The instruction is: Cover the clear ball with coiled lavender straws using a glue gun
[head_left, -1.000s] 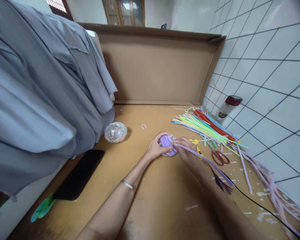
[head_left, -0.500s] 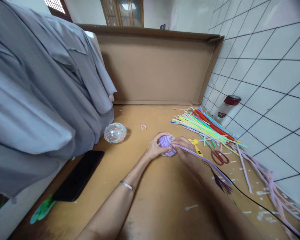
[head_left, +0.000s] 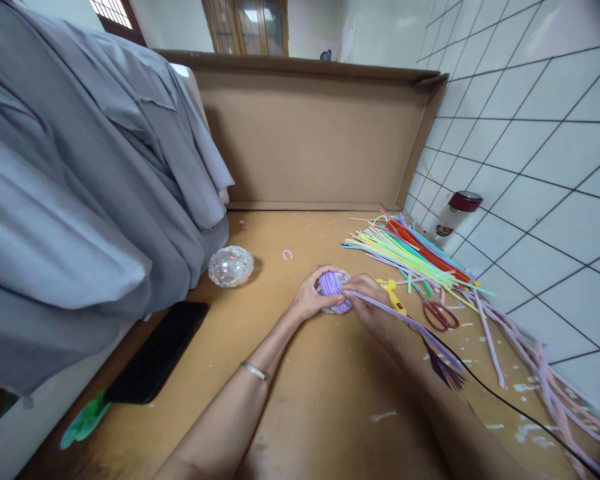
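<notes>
A small round object wrapped in rows of purple pipe cleaner [head_left: 332, 284] is held just above the wooden table. My left hand [head_left: 311, 297] curls round its left side, thumb along the lower edge. At its right side, my right hand [head_left: 373, 300] pinches a long purple pipe cleaner [head_left: 420, 327], whose loose end trails right over the wrist. Clear, faceted material shows at the edges of the wrapped object. To the left sits a clear faceted bowl-like piece [head_left: 231, 266].
Colourful pipe cleaners [head_left: 410, 247], red-handled scissors [head_left: 441, 315] and a yellow glue gun [head_left: 394, 297] lie right. A jar [head_left: 455, 217] stands by the tiled wall. A black phone [head_left: 157, 352] lies left beside grey cloth [head_left: 105, 167]. Cardboard [head_left: 315, 140] stands behind.
</notes>
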